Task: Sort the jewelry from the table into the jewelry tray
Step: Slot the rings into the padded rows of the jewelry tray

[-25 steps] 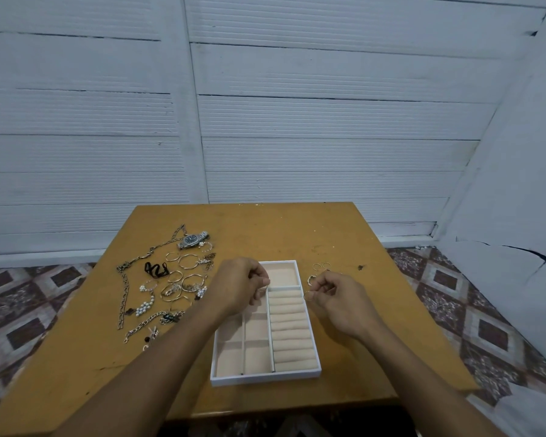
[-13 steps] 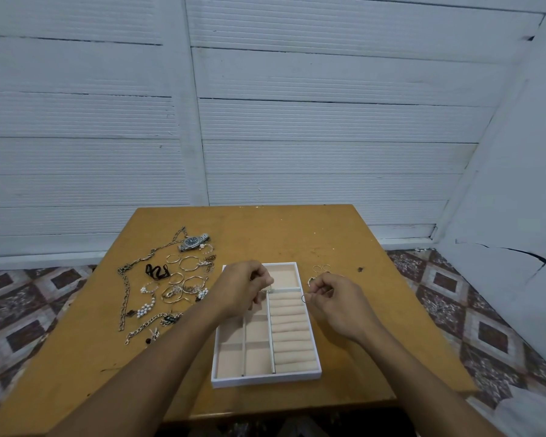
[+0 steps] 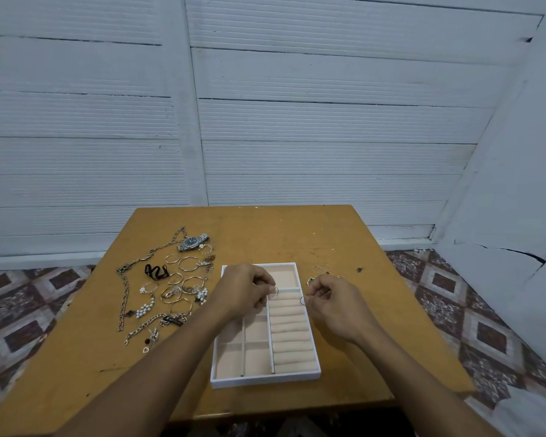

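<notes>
1. Evidently the ring-sorting step is under way: the left hand (image 3: 245, 291) is pinching a thin ring (image 3: 275, 291) between thumb and fingertips over the far end of the jewelry tray (image 3: 265, 380), just above the padded ring rolls (image 3: 292, 337).
2. The right hand (image 3: 339, 307) is pinching a second ring (image 3: 303, 300) at the tray's right rim, with its fingers curled in.
3. Next, I judge, each ring is needing to be turned edge-down and pressed into a slot between two rolls. The slots are looking narrow, so a careful fingertip push is called for.
4. Most of the jewelry is waiting on the table (image 3: 297, 234): loose rings (image 3: 320, 269) are lying just right of the tray, and a heap of hoops and chains (image 3: 177, 288) with a watch (image 3: 192, 243) is lying to its left.
5. The left hand is covering the tray's far-left compartments, and both rings are showing too thin for any detail.
</notes>
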A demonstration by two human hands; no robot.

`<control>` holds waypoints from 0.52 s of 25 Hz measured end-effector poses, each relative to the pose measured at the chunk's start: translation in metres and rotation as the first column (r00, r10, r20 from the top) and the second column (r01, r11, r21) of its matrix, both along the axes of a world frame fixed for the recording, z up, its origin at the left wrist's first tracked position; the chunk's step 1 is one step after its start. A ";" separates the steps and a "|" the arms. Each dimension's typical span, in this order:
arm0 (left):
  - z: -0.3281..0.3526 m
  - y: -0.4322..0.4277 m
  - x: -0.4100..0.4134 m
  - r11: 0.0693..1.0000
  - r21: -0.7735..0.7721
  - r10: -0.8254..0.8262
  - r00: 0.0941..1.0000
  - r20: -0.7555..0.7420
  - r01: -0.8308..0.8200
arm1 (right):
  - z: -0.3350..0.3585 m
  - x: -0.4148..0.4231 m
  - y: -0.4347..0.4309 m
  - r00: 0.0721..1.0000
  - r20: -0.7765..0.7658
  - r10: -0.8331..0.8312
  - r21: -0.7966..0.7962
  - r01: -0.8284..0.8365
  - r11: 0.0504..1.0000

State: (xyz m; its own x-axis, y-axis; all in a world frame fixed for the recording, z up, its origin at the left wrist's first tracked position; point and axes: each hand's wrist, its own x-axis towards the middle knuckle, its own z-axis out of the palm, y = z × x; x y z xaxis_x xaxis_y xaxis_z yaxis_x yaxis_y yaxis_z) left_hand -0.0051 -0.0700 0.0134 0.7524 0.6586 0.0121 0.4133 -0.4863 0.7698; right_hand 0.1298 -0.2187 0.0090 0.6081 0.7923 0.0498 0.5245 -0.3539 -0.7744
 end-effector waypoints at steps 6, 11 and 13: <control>-0.011 0.002 0.005 0.978 0.207 -0.010 0.998 -0.064 0.023 | -0.001 0.000 0.000 1.000 0.011 0.003 -0.005 -0.003 1.000; -0.014 0.000 0.003 0.971 0.236 -0.016 0.996 -0.092 0.038 | -0.004 0.001 -0.002 1.000 0.021 0.008 0.002 -0.008 1.000; -0.014 0.001 0.004 0.966 0.254 -0.027 0.993 -0.115 0.055 | -0.004 0.001 -0.001 1.000 0.019 0.009 0.004 -0.009 1.000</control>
State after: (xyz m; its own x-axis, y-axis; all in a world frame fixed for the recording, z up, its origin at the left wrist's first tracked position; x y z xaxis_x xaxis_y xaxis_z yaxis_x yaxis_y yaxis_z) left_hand -0.0011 -0.0689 -0.0011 0.7847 0.6129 0.0924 0.4639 -0.6795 0.5684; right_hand 0.1303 -0.2200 0.0047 0.5999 0.7975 0.0643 0.5424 -0.3464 -0.7654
